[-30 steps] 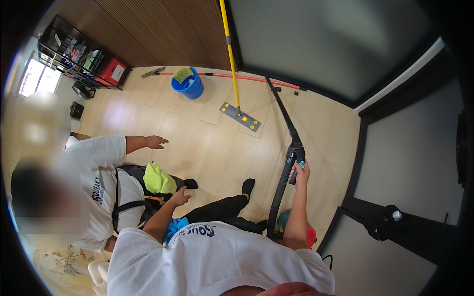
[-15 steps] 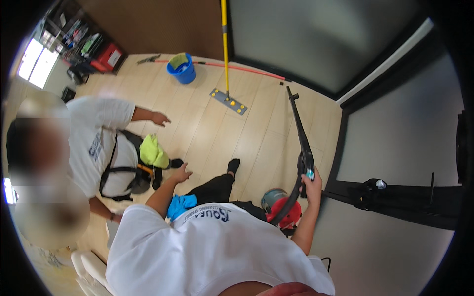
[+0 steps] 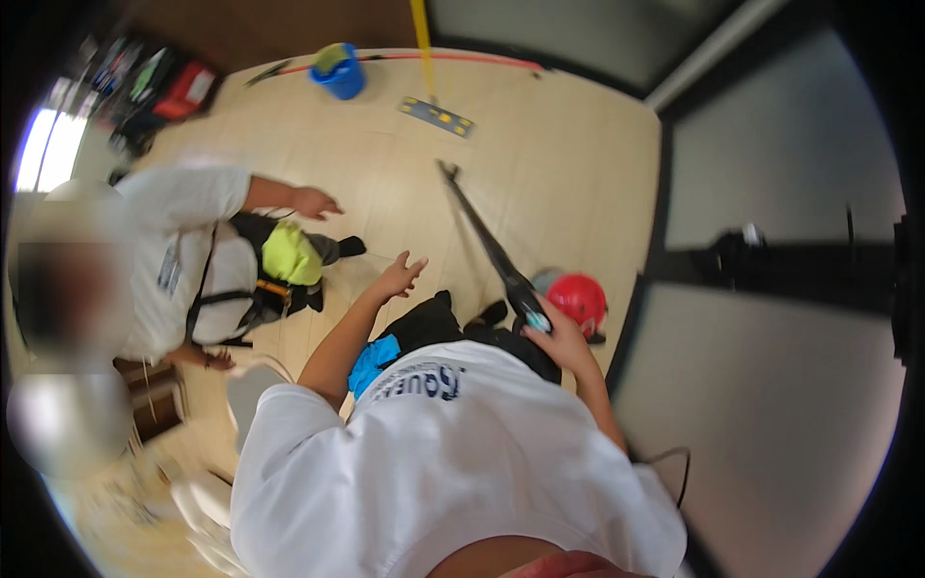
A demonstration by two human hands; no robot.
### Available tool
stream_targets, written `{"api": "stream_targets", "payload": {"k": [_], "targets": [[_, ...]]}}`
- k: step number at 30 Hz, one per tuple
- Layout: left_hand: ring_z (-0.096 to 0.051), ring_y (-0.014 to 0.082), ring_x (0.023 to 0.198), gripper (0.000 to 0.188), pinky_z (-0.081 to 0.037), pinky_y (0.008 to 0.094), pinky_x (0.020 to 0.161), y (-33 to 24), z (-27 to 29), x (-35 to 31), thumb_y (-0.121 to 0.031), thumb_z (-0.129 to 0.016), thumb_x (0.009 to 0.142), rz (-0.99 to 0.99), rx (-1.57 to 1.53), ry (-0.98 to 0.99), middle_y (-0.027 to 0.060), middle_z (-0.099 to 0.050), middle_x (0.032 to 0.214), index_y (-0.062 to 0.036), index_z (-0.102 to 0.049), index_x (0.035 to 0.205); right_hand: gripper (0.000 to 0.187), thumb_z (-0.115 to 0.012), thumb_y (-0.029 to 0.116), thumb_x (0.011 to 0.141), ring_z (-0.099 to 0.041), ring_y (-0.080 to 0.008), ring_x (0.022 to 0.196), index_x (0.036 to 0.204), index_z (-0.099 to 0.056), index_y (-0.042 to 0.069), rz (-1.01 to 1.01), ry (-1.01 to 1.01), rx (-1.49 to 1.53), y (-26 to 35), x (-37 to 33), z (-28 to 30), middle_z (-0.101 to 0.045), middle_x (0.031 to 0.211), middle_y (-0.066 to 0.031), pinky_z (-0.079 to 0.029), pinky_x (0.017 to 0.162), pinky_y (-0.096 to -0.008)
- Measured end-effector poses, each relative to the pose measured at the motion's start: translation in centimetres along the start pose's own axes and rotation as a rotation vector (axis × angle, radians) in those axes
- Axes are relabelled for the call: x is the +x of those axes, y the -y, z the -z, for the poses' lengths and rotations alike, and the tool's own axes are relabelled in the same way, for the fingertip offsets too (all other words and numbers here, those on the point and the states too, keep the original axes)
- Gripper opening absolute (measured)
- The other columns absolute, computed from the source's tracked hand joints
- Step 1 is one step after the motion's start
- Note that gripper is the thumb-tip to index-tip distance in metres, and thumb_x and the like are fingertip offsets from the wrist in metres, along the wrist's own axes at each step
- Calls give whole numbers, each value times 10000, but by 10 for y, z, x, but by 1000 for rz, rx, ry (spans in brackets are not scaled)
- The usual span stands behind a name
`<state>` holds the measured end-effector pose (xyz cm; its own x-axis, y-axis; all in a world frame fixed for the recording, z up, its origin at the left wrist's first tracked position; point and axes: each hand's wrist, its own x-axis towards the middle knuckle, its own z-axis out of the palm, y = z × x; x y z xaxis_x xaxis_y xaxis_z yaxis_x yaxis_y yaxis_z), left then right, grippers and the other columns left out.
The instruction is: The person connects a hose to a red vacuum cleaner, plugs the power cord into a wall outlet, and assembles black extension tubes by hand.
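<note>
My right hand [image 3: 561, 339] is closed around the handle of a black vacuum cleaner wand [image 3: 487, 239]. The wand slants away to the left, its far tip over the pale wood floor. Just beyond that hand stands a red and grey vacuum cleaner [image 3: 578, 302], partly hidden by my hand and the wand. My left hand [image 3: 401, 277] is held out in front of me with fingers spread and nothing in it. A bright blue cloth [image 3: 374, 366] hangs at my left hip, below that forearm.
At the left is a co-worker with an outstretched hand [image 3: 314, 202] and a yellow-green cloth [image 3: 291, 255] at the waist. Ahead lie a flat mop [image 3: 436, 117], a blue bucket [image 3: 339, 77] and a red pole [image 3: 462, 58]. Frosted panels [image 3: 752, 385] line the right; pale chairs [image 3: 207, 506] stand lower left.
The wand has swung left, and my right hand has moved left with it. My left hand has moved up and right, its fingers spreading. The co-worker's lower hand now shows beside the chair.
</note>
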<state>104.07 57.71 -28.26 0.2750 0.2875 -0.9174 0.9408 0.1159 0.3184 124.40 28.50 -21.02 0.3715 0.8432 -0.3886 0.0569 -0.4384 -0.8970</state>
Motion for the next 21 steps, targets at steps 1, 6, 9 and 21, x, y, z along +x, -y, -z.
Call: {"api": "stream_targets", "payload": {"k": [1, 6, 9, 21], "targets": [[-552, 266, 938, 909, -461, 347, 760, -14, -11, 4, -609, -474, 765, 11, -133, 76, 222, -506, 1116, -41, -100, 1368, 589, -582, 221, 761, -580, -312, 862, 1272, -359, 31, -94, 95, 8, 11, 20, -2, -584, 943, -224, -447, 736, -348], [-489, 272, 1012, 944, -462, 381, 782, -35, -46, 32, -697, -362, 765, 122, -525, 246, 165, -429, 1226, -94, 17, 1384, 677, -580, 287, 713, -570, -376, 808, 1293, -327, 46, 44, 228, -113, -14, 75, -33, -569, 909, -266, -451, 693, -387], [-579, 190, 866, 711, -492, 331, 745, -7, -40, 34, -645, -404, 788, 88, -733, 365, 99, -581, 1002, -45, -454, 1166, 691, -578, 284, 714, -573, -373, 817, 1300, -316, 29, 29, 282, -110, -12, 81, -89, -569, 921, -266, -448, 703, -400], [-593, 241, 824, 370, -454, 363, 802, 145, -23, -26, -389, -483, 829, -97, -1209, 151, 95, -626, 875, -42, -569, 925, 787, -611, 228, 730, -519, -360, 996, 1368, -174, 80, 205, 435, 25, -3, 3, -239, -474, 1143, -264, -411, 835, -372]]}}
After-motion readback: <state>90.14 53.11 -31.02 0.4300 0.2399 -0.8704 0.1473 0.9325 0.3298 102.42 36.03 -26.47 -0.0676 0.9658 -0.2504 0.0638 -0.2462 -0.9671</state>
